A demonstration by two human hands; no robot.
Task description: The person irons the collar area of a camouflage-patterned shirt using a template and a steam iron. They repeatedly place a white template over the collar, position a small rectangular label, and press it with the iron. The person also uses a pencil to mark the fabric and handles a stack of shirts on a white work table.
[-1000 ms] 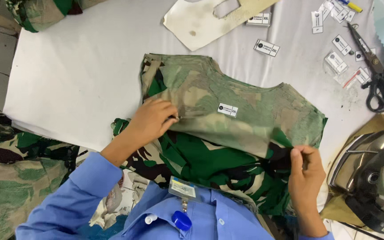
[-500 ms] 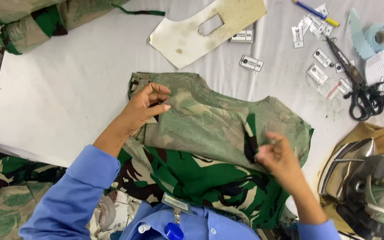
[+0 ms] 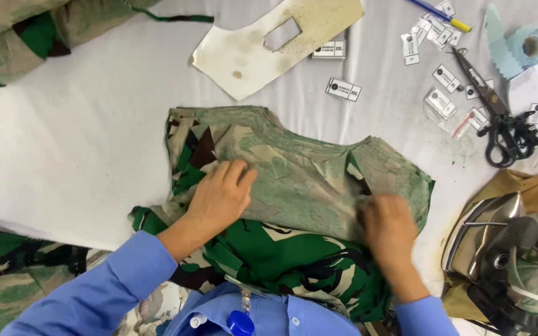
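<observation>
head view | camouflage garment (image 3: 294, 186) mid-frame on white table (image 3: 63, 155), top layer folded over | left hand (image 3: 219, 196) flat, fingers spread on it | right hand (image 3: 390, 227) blurred, grip unclear | smoothing unfinished

White padded bench (image 3: 76, 143) fills most of the view, its cover stained and scuffed near the far edge. Near left corner drops off over heaped camouflage cloth (image 3: 14, 280) below. Light even and flat, shadows soft. Walls, floor, windows out of view.
</observation>
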